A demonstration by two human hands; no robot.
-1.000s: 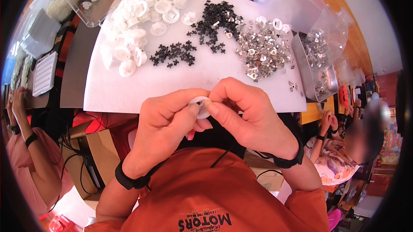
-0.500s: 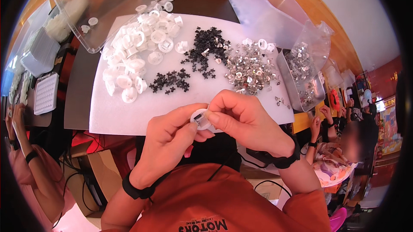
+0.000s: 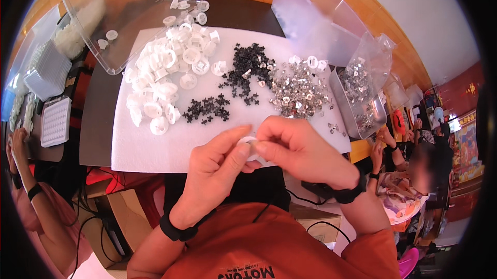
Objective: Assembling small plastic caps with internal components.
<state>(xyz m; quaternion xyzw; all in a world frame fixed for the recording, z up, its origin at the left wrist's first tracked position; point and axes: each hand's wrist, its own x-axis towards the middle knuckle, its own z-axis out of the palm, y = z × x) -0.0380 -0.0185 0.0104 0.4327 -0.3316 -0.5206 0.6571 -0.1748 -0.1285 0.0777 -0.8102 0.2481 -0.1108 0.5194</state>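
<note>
Between my hands, just off the near edge of the white foam sheet (image 3: 150,149), is a small white round plastic part (image 3: 249,141). My left hand (image 3: 217,161) grips it from the left with thumb and fingers. My right hand (image 3: 300,147) is closed, its thumb and forefinger pinched at the part's right side. The fingertips hide most of the part, and whether a smaller piece sits between them cannot be seen. Beyond the hands lie small black cross-shaped pieces (image 3: 207,108), a heap of similar white round parts (image 3: 160,72) and a pile of small shiny metal pieces (image 3: 297,90).
A metal tray (image 3: 357,118) with a plastic bag of metal pieces (image 3: 357,77) stands at the right. Clear plastic bins (image 3: 316,15) stand behind. At far left is a white gridded tray (image 3: 55,121) near another person's hands (image 3: 18,147); another person sits at the right.
The white part has tilted, so its inner face shows less. My left hand has shifted slightly right, and both hands sit closer around the part. The whole view has moved a little.
</note>
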